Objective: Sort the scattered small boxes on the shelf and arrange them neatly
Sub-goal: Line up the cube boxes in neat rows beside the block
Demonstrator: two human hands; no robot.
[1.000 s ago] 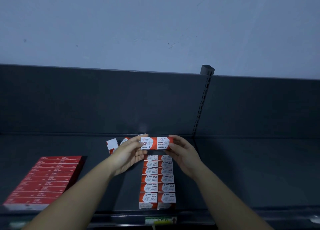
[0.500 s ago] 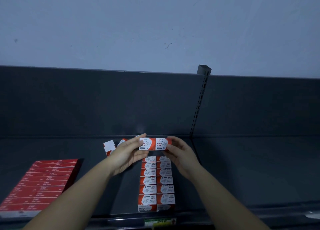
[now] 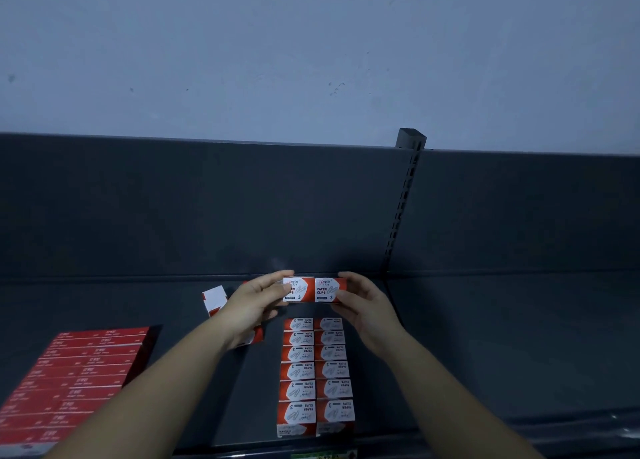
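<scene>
Two paper-clip boxes sit end to end, long axis left-right, labels upright: "PAPER CLIPS", "3", brand script possibly "Joyide". The left hand and right hand pinch the outer ends, with the stacked rows below the fingers.

Two small boxes, raised side by side, read "PAPER CLIPS" and the numeral "3". Directly below them, the double row of boxes on the shelf carries the same wording, upside down. Print on the red packs, far left of the pair, is illegible.
</scene>
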